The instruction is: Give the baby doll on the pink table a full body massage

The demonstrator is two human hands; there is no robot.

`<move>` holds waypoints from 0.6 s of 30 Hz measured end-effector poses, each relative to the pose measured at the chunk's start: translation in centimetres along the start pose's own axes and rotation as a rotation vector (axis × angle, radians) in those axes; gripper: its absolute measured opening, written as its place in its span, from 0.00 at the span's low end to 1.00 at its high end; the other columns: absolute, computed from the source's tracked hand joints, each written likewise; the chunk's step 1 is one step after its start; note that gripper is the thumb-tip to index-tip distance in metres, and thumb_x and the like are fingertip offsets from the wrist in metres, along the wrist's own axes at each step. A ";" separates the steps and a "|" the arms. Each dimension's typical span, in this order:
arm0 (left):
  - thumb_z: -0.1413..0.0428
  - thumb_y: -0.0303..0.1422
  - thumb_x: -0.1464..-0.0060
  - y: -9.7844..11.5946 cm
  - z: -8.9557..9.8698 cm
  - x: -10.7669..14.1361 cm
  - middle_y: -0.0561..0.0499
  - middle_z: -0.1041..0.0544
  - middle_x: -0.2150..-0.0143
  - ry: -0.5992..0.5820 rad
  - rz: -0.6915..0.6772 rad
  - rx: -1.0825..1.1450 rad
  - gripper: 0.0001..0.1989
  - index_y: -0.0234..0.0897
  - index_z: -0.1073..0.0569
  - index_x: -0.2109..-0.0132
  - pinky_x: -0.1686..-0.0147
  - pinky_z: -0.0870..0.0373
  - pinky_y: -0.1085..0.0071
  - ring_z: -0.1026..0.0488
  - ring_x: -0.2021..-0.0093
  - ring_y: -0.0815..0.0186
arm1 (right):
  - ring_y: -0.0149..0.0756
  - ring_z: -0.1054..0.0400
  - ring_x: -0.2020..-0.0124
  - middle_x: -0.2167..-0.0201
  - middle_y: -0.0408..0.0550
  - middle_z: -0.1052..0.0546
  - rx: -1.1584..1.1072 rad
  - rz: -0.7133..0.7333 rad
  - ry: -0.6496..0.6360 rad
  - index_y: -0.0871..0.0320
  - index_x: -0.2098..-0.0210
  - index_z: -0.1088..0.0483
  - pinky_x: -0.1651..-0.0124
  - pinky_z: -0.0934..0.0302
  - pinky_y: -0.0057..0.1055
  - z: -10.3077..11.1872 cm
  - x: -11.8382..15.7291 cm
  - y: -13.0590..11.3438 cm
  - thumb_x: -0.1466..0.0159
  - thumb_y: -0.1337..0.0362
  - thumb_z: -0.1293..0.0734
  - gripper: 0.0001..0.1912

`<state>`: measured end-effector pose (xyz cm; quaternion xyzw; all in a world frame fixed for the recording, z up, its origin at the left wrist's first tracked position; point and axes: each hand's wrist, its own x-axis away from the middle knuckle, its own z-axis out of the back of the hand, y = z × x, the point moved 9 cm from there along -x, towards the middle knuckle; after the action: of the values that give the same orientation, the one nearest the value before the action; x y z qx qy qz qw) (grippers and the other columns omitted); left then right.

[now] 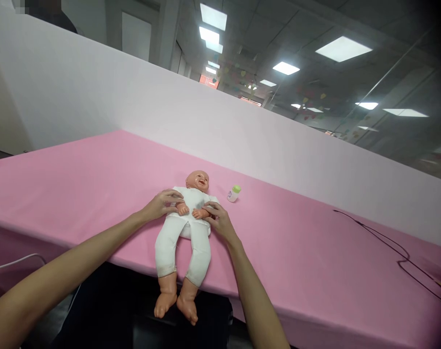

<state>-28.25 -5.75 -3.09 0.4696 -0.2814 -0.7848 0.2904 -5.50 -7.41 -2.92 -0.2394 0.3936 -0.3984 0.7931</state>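
Note:
A baby doll [194, 201] in a white top and white trousers lies on its back on a pink-covered table. Its head points away from me, and its bare feet hang past the near edge. My left hand [164, 203] has its fingers curled over the doll's arm on the left side, near the wrist. On the other side, my right hand [219, 219] holds the doll's other forearm, thumb below and fingers above. Both doll hands rest over its belly. A small bottle [234, 194] with a green cap stands right of the doll's head, apart from my hands.
The pink table cover [300, 252] spreads to both sides. A low white partition [242, 140] runs along the back. A thin black cable [383, 237] lies on the right, and a white cable [16, 261] hangs at the lower left. Part of a person [49, 14] shows behind the partition.

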 end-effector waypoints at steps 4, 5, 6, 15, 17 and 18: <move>0.35 0.42 0.44 -0.7 1.2 -0.2 0.45 0.19 0.48 0.138 0.042 0.047 0.14 0.43 0.16 0.53 0.41 0.31 0.56 0.25 0.45 0.53 | 0.47 0.29 0.45 0.47 0.50 0.22 -0.108 -0.050 0.158 0.51 0.52 0.19 0.42 0.34 0.43 1.6 0.0 1.3 0.40 0.58 0.25 0.16; 0.36 0.43 0.43 -1.4 2.1 -0.1 0.45 0.18 0.49 0.237 0.083 0.087 0.14 0.42 0.17 0.53 0.43 0.30 0.58 0.24 0.47 0.54 | 0.47 0.28 0.48 0.49 0.51 0.21 -0.167 -0.089 0.257 0.52 0.52 0.20 0.45 0.32 0.42 2.6 0.1 2.1 0.41 0.56 0.24 0.18; 0.36 0.43 0.43 -2.1 3.2 0.1 0.45 0.18 0.51 0.347 0.127 0.134 0.14 0.40 0.18 0.54 0.45 0.29 0.59 0.23 0.50 0.54 | 0.45 0.27 0.52 0.52 0.51 0.20 -0.230 -0.138 0.372 0.54 0.52 0.20 0.50 0.31 0.40 3.7 0.4 3.3 0.42 0.55 0.23 0.21; 0.39 0.41 0.39 -10.6 6.9 3.9 0.44 0.20 0.60 0.904 0.619 0.676 0.13 0.34 0.24 0.61 0.52 0.25 0.63 0.21 0.59 0.62 | 0.30 0.40 0.79 0.77 0.37 0.33 -0.705 -0.549 0.868 0.52 0.59 0.28 0.78 0.40 0.27 7.2 4.3 13.5 0.42 0.47 0.26 0.19; 0.39 0.41 0.38 -10.7 6.7 3.8 0.43 0.20 0.58 0.895 0.638 0.723 0.13 0.33 0.24 0.61 0.51 0.25 0.62 0.21 0.57 0.62 | 0.31 0.39 0.78 0.76 0.38 0.32 -0.710 -0.538 0.857 0.51 0.59 0.28 0.78 0.39 0.28 7.2 4.2 13.5 0.41 0.47 0.27 0.18; 0.39 0.41 0.39 -10.2 6.8 3.5 0.44 0.20 0.58 0.878 0.605 0.698 0.13 0.34 0.24 0.61 0.51 0.25 0.62 0.21 0.57 0.61 | 0.31 0.39 0.78 0.75 0.39 0.31 -0.699 -0.526 0.849 0.51 0.58 0.28 0.77 0.38 0.28 7.2 4.0 13.0 0.41 0.46 0.26 0.19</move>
<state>-37.69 -0.26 -9.69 0.7143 -0.4956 -0.2644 0.4174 7.66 -2.83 -9.51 -0.3951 0.7106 -0.4888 0.3163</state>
